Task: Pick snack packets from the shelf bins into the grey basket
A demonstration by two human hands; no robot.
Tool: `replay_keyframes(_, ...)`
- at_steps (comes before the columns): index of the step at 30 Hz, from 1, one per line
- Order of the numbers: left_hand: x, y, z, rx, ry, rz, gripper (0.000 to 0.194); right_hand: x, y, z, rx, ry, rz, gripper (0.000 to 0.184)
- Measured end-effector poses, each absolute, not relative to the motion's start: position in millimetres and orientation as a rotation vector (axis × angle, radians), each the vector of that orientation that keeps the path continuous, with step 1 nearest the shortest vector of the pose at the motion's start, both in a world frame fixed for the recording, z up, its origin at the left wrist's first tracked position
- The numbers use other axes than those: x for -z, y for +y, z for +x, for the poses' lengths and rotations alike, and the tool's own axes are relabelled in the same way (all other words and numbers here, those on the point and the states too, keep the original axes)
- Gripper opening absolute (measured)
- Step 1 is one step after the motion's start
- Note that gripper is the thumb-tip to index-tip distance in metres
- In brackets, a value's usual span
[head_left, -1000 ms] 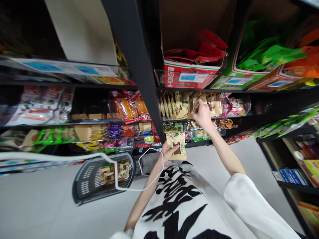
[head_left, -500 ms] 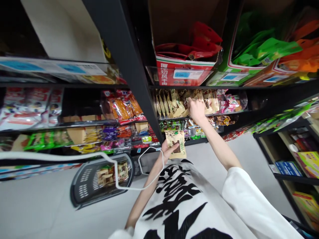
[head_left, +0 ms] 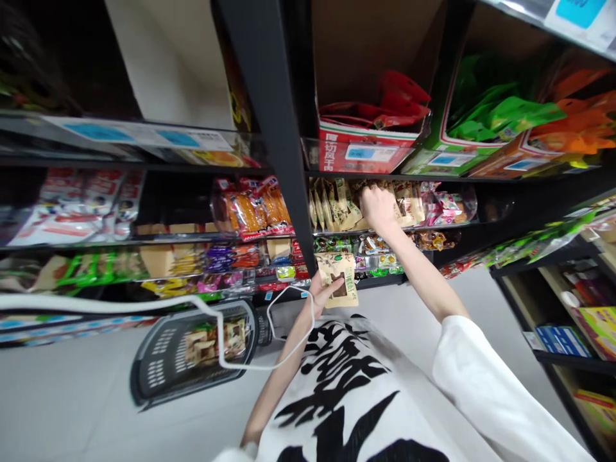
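Observation:
In the head view, my left hand (head_left: 323, 296) is closed on a beige snack packet (head_left: 342, 296) with a brown window and green print, held upright in front of my shirt. My right hand (head_left: 379, 208) reaches onto the shelf, at a row of beige snack packets (head_left: 341, 204) standing on edge. Its fingers curl down among them, and the fingertips are hidden, so what they pinch does not show. Pink packets (head_left: 448, 206) sit just right of this row.
A grey shopping basket (head_left: 158, 369) with several beige packets inside is at the lower left. A white cable (head_left: 269, 367) loops in front of it and my left forearm. Above the row stands a red box (head_left: 370, 154); a black shelf post (head_left: 276, 109) rises left of it.
The view has shifted slightly, so the left shelves appear further right. My right hand is a little lower over the packets, its fingers more curled. My left hand still holds its packet.

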State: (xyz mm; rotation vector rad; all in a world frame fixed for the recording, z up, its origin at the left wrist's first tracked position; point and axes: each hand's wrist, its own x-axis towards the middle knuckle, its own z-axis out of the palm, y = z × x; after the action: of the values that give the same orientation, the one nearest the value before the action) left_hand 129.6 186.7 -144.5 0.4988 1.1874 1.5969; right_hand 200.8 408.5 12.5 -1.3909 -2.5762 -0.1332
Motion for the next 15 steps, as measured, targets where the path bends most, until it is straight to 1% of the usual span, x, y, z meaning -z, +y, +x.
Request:
replay_keyframes(2, 143.0, 186.2, 128.8, -1.606, 1.188, 0.510, 0.056, -12.1, 406.3, 185.3, 0.089, -2.548, -1.320, 0.038)
replay_keyframes(6, 139.7, 183.8, 130.7, -1.625, 1.209, 0.540, 0.058, -3.0, 417.1, 137.5, -0.163, -2.560, -1.270, 0.054)
replay_keyframes(8, 139.3, 181.1, 132.7, -1.619, 1.209, 0.551, 0.058, 1.0, 429.9, 111.9, -0.259, -2.544, -1.241, 0.052)
replay_keyframes(11, 140.6, 175.9, 134.1, -1.616, 1.211, 0.552, 0.062, 1.4, 449.1, 84.9, -0.405, -2.561, -1.192, 0.039)
replay_keyframes(15, 141.8, 169.3, 131.3, -1.644, 1.243, 0.507, 0.064, -6.2, 461.6, 77.3, -0.571, -2.587, -1.146, 0.040)
